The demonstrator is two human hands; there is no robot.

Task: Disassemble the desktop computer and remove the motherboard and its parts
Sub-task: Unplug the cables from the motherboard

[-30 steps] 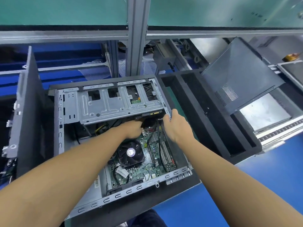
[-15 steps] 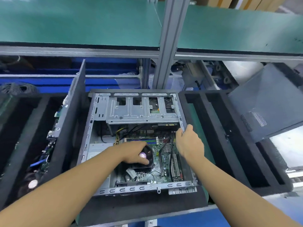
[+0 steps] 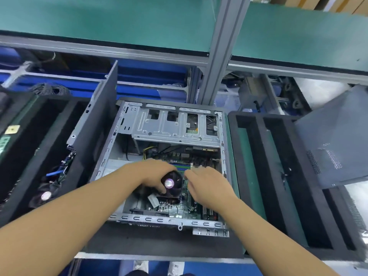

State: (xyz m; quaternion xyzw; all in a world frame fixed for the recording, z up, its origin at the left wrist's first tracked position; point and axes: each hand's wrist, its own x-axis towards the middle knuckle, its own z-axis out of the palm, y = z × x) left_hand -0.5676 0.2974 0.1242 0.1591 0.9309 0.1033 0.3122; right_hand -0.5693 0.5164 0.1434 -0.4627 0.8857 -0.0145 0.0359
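- Right, the computer case (image 3: pixel 159 219) lies on its side in a black foam tray (image 3: pixel 159 242), open face up. The side panel (image 3: pixel 334 140) is off and leans at the right, well apart.
- The motherboard (image 3: pixel 173 208) sits on the case floor and is not out yet.
- On or by the board are the cooler fan (image 3: pixel 171 183), RAM sticks (image 3: pixel 182 167) and yellow-black cables (image 3: pixel 147 151). The drive cage (image 3: pixel 175 126) spans the far end of the case.
- Left hand (image 3: pixel 153 174): fingers curl round the cooler fan with the thumb on its near side, so it is holding it.
- Right hand (image 3: pixel 207 184): just right of the fan, over the board, with its fingers (image 3: pixel 191 173) pointing toward the RAM. It is blurred, so I cannot tell if it pinches anything.
- My read is that the task is early. The cover is done and the board strip-down looks to be starting at the cooler.
- Probably left to do: cooler, RAM, cables, whatever fixes the board, then lifting the board out.
- Surface: the table (image 3: pixel 139 256) carries the tray. A slotted foam insert (image 3: pixel 256 176) lies to the right of the case.
- An upright dark panel (image 3: pixel 95 124) stands just left of the case. Beyond it a second tray holds a loose fan (image 3: pixel 46 195) and blue wiring.
- Room: a green shelf (image 3: pixel 119 20) overhead on an aluminium post (image 3: pixel 221 46), with blue framing behind.
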